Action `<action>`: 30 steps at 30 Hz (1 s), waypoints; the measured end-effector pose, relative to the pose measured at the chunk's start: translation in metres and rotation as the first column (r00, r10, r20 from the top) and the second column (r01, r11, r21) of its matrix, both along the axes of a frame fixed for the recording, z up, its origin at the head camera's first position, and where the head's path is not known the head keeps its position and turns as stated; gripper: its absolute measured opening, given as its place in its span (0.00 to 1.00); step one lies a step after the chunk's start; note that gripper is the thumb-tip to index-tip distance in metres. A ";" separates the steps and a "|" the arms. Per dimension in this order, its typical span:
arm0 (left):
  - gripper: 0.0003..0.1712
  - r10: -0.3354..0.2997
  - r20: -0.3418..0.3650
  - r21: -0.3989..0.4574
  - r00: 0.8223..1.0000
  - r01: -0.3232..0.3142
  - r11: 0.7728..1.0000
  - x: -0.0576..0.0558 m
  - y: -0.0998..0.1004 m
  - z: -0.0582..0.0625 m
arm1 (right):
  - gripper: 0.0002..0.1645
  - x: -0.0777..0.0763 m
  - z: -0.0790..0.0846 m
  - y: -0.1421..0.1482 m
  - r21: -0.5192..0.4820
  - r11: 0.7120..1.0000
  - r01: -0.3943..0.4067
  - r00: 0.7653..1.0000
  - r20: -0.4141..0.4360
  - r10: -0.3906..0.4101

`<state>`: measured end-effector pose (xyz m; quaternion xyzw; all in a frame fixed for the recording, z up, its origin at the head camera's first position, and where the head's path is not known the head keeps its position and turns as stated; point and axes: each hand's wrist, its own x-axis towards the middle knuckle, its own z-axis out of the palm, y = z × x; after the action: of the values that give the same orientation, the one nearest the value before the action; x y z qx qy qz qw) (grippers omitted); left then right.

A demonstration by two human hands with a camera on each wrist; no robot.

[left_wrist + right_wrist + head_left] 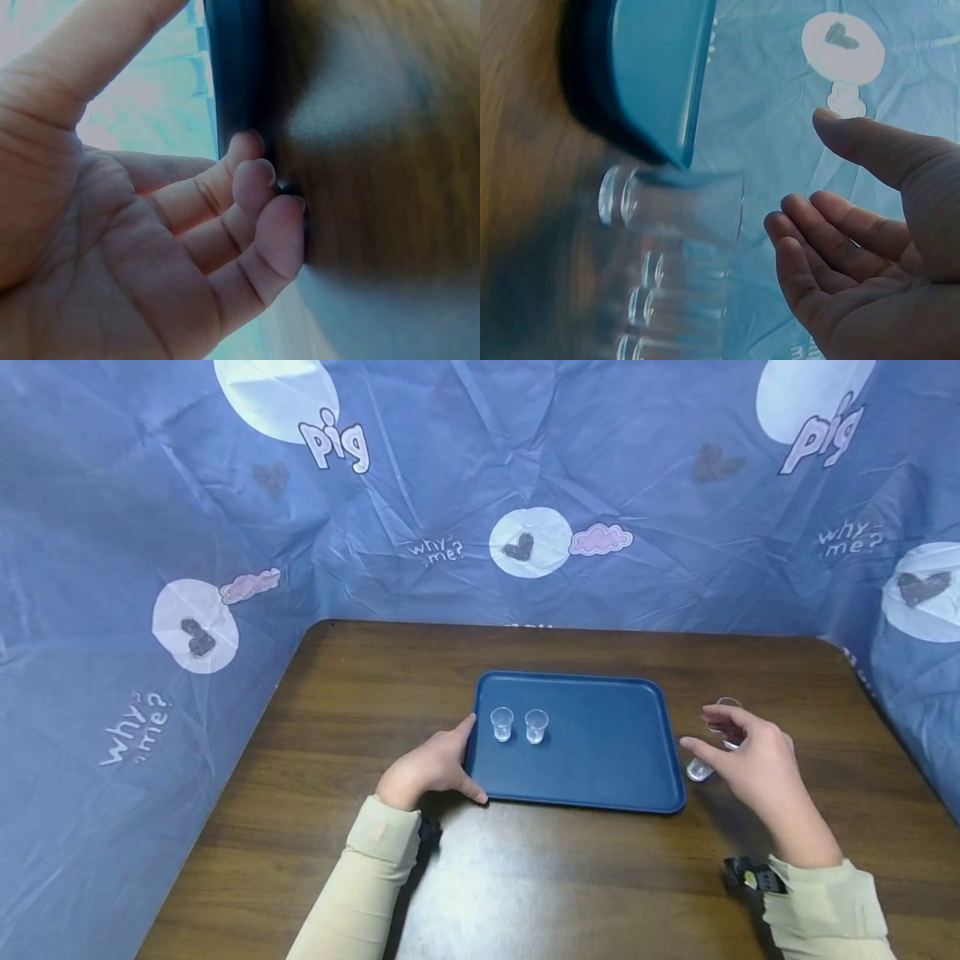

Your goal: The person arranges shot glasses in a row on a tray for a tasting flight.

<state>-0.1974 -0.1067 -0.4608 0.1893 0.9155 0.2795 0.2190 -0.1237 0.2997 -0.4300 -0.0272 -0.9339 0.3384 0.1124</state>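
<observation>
A blue tray (600, 752) lies on the table. Two small clear cups (502, 725) stand upright, side by side, in its left part. My left hand (431, 767) rests against the tray's left edge and front left corner, thumb spread from the fingers. In the left wrist view its fingertips (274, 236) touch the dark tray edge. Right of the tray my right hand (761, 764) hovers by several more clear cups (700, 769), partly hidden behind it. The right wrist view shows these cups (682, 202) in a row, apart from the fingers; thumb and fingers are parted around nothing.
The brown wooden table (360, 693) carries the tray and cups. A blue printed cloth (420, 485) hangs behind the table and along both sides. Light glares off the tabletop in front of the tray.
</observation>
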 end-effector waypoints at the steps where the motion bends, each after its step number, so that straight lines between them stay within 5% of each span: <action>1: 0.78 0.000 0.004 0.000 1.000 0.000 1.000 0.000 0.000 0.000 | 0.31 0.000 -0.001 0.003 0.006 1.000 0.005 1.000 -0.008 -0.005; 10: 0.78 0.000 0.008 0.002 1.000 0.000 1.000 -0.001 0.000 -0.001 | 0.31 0.010 -0.014 0.020 0.061 0.998 -0.002 1.000 -0.017 0.003; 17: 0.77 -0.001 0.016 -0.011 1.000 0.002 1.000 0.000 0.001 0.001 | 0.34 0.014 -0.021 0.025 0.073 0.997 -0.012 0.998 0.061 0.008; 30: 0.77 0.003 0.001 0.001 1.000 -0.003 1.000 0.001 0.000 0.001 | 0.28 0.012 -0.035 0.029 0.112 0.992 -0.052 0.994 0.100 0.041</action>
<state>-0.1966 -0.1069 -0.4595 0.1878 0.9155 0.2803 0.2191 -0.1116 0.3285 -0.4649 -0.0152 -0.9564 0.2853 0.0603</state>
